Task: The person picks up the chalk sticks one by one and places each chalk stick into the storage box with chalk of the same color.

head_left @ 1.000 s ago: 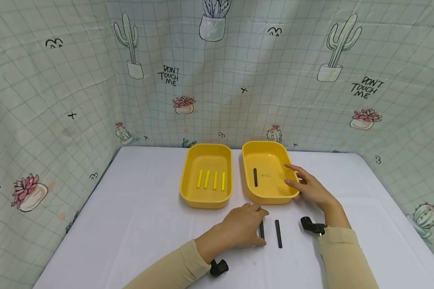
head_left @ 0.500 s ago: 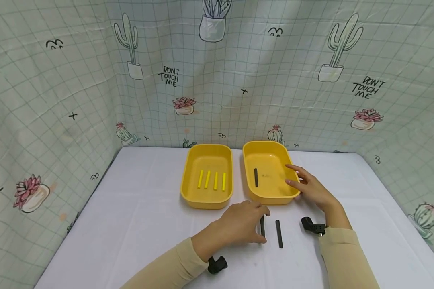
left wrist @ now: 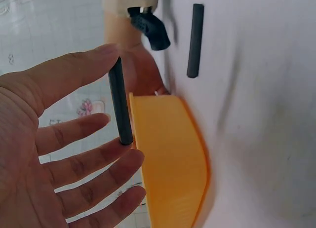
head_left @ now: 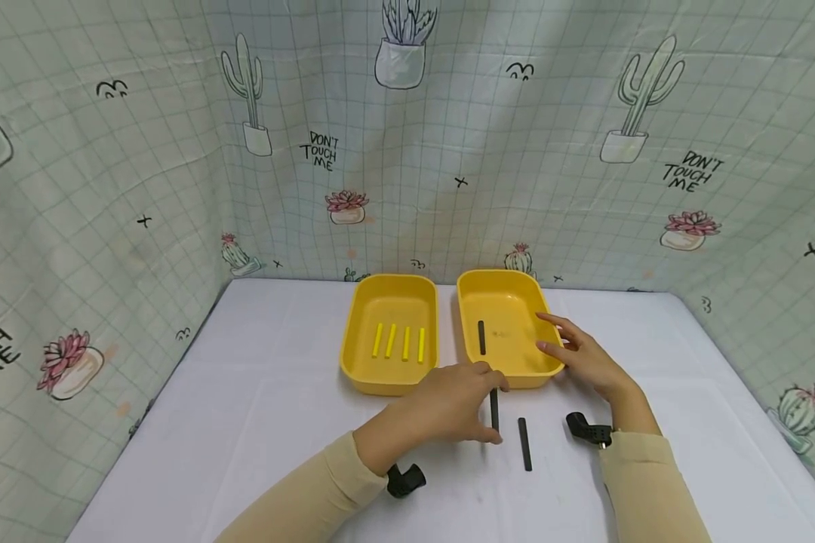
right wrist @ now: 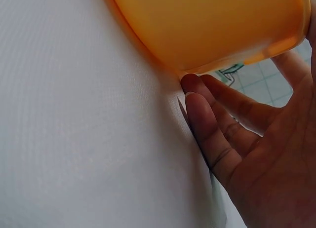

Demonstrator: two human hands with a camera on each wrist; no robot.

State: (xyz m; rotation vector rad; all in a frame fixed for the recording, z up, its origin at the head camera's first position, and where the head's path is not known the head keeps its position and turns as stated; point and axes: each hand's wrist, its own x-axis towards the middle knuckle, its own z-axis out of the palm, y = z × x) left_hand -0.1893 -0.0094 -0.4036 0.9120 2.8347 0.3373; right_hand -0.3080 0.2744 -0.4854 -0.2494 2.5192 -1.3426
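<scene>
My left hand (head_left: 448,403) pinches a black stick (head_left: 494,411) between thumb and a fingertip. In the left wrist view this stick (left wrist: 120,102) is held by its two ends, off the table, with the other fingers spread. My right hand (head_left: 591,366) grips the right side of the right yellow tray (head_left: 509,302), thumb and a finger over its rim. The right wrist view shows other fingers against the tray's outer wall (right wrist: 212,30). One black stick (head_left: 481,338) lies inside that tray. Another black stick (head_left: 525,445) lies on the table in front.
A second yellow tray (head_left: 394,294) stands to the left, with several yellow sticks (head_left: 392,342) in a row inside. Both trays sit on a white-covered table (head_left: 272,392). A cactus-printed cloth (head_left: 462,136) hangs behind and at the sides.
My left hand has lifted the black stick from the table and moved it slightly toward the right tray. The right hand keeps its place on the tray. The head view has tilted slightly.
</scene>
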